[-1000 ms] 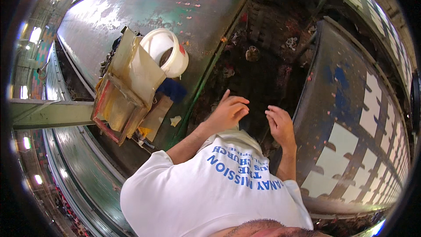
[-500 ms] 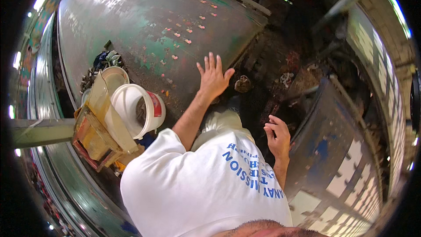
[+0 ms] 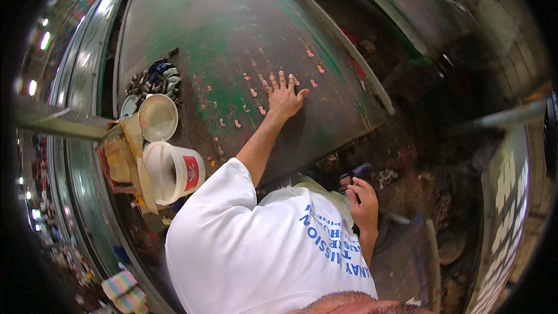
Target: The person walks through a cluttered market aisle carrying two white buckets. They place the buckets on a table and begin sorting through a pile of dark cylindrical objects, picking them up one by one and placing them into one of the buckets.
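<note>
My left hand [image 3: 285, 100] is spread out, palm down, over a worn grey-green conveyor-like surface [image 3: 244, 29], and appears to rest on it. Around its fingers lie several small pinkish pieces [image 3: 254, 92], too small to name. Between its fingers nothing is held. Lower and to the right, my right hand [image 3: 362, 203] hangs beside my body off the surface's near edge. Its fingers are loosely bent with the thumb apart, and I see nothing in them.
At left stand a white bucket [image 3: 168, 174] with a red label, a second pale bucket [image 3: 158, 117], a heap of dark scraps [image 3: 156, 81] and a wooden box [image 3: 119, 163]. A metal beam [image 3: 64, 119] crosses the left side. Dark, littered ground lies right of the surface's edge.
My left hand has moved from the surface's near edge farther in, among the pinkish pieces. My body and view have shifted toward the surface. The right hand remains loosely bent at my side.
</note>
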